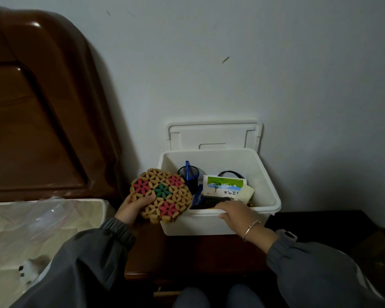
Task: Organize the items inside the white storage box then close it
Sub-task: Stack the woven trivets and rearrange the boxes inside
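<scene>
Head view: sorting unfinished, left grip (131,210) grasping the woven mat (165,192), right grip (237,215) clasping the storage box (196,225), lid (213,134) open.

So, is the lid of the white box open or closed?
Open: the lid stands upright against the wall behind the white storage box, and its contents are visible.

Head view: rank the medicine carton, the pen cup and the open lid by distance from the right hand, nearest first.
1. Medicine carton: inside the storage box, just beyond the right hand gripping its front rim.
2. Pen cup: farther in, toward the left.
3. Lid: upright behind the box.
</scene>
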Available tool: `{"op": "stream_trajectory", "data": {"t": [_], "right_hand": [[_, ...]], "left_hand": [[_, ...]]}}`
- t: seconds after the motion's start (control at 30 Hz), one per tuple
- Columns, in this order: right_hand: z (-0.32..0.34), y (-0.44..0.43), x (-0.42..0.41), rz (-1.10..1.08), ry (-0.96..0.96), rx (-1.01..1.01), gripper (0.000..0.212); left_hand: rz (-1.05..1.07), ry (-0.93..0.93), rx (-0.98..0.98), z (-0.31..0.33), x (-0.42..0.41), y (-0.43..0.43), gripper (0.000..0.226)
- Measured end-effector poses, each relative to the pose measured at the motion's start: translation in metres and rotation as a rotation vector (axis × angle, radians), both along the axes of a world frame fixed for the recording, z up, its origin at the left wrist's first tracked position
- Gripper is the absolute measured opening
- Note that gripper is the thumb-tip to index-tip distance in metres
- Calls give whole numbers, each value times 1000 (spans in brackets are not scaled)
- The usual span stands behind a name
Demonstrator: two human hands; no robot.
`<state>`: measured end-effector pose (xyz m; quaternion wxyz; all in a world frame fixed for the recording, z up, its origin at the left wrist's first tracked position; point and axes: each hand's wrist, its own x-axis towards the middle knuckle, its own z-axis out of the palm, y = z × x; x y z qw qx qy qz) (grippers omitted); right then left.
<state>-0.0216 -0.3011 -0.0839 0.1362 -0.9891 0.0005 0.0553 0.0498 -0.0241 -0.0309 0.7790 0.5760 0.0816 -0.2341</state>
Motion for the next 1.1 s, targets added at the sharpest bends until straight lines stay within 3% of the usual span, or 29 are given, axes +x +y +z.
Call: {"op": "stream_trajectory", "data": {"t": [0.53,0.93,1.1], "right_hand": [[0,3,-78,108,4,118,23],[-2,21,-114,223,11,151,25],[1,13,-105,246,125,278,29]], "left_hand": [[-5,-9,-117,-26,-17,1,61],[148,-71,-142,-52,-35,-23,72],[196,-88,-133,-59,-33,-28,64]]}}
